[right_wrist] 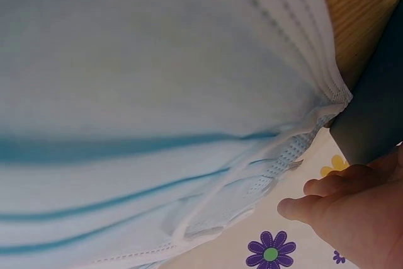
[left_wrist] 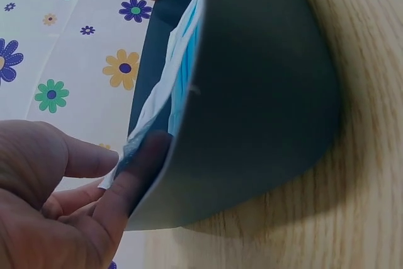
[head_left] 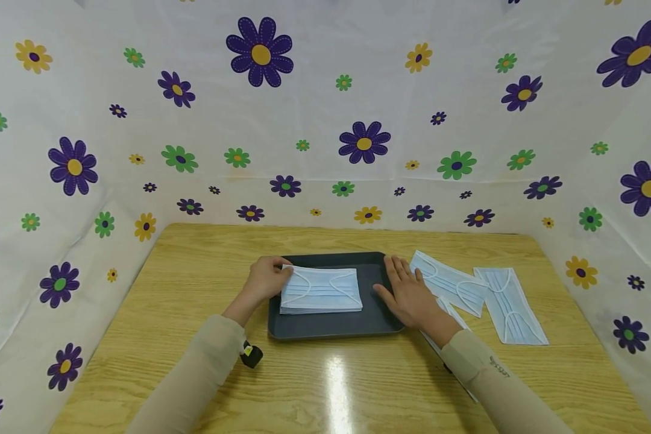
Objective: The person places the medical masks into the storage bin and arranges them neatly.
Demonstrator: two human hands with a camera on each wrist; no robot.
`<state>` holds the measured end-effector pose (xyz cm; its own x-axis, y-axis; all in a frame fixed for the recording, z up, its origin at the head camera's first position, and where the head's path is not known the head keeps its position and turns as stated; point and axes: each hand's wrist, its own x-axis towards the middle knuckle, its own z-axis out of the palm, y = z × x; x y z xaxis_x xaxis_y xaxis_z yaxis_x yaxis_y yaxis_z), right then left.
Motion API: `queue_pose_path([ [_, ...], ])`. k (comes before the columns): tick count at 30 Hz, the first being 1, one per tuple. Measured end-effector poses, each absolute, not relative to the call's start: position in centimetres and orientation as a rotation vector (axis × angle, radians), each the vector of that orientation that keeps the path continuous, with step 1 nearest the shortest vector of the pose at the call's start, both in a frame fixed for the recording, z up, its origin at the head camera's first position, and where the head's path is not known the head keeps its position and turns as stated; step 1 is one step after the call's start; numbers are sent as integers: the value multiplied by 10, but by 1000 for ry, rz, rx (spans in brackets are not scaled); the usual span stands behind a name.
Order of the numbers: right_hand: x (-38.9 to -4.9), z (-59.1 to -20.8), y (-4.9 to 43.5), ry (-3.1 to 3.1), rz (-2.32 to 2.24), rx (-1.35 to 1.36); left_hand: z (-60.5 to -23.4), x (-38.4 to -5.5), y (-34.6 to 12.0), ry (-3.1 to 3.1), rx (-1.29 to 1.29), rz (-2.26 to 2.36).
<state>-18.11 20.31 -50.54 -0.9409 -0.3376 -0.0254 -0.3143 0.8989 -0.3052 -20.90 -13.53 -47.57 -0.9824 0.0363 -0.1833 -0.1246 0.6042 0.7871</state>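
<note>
A stack of light blue face masks (head_left: 321, 290) lies in the left part of a dark grey tray (head_left: 325, 330). My left hand (head_left: 267, 278) is at the tray's left end and pinches the stack's upper left corner; in the left wrist view, its thumb (left_wrist: 91, 159) and fingers have the white mask edge between them. How many masks it grips, I cannot tell. My right hand (head_left: 409, 295) rests over the tray's right rim with straight fingers and holds nothing. In the right wrist view, a mask (right_wrist: 145, 92) fills most of the frame, close to the camera.
Right of the tray, loose masks lie on the wooden table (head_left: 206, 259): one slanted (head_left: 450, 283), one further right (head_left: 511, 306), and one partly under my right forearm (head_left: 452, 313). A flower-printed cloth (head_left: 314, 108) encloses the table's back and sides.
</note>
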Motion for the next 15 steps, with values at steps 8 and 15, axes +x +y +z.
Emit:
queue_pose_path([
  [8,-182,-504,202,2983,-467,-513,-472,-207,-139,2706,-50,1342],
  [15,-182,-505,202,2986,-457,-506,-468,-207,-151,2603,-103,1499],
])
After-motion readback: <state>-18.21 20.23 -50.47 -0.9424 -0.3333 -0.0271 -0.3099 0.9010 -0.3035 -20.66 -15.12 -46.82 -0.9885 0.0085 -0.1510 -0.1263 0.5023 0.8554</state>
